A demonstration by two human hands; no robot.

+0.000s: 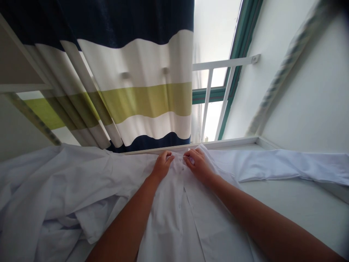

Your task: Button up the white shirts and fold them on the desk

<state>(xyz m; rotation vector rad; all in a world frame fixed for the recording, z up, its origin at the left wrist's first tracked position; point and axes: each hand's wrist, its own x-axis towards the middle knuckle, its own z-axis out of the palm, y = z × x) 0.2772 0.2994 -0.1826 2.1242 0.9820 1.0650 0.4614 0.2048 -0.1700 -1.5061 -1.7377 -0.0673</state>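
White garment (169, 214) was pinched narrowly by left hand (163, 164) and right hand (198, 164); slack between fingers was best avoided, long edge (194, 222) below them kept straight.

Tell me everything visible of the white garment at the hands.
The white garment looks like thin woven cloth, lightly wrinkled. It lies on a pale surface, an edge running down its middle, a sleeve-like length stretching right. The left hand and right hand pinch its far end. Whether the bunched cloth at left belongs is unclear.
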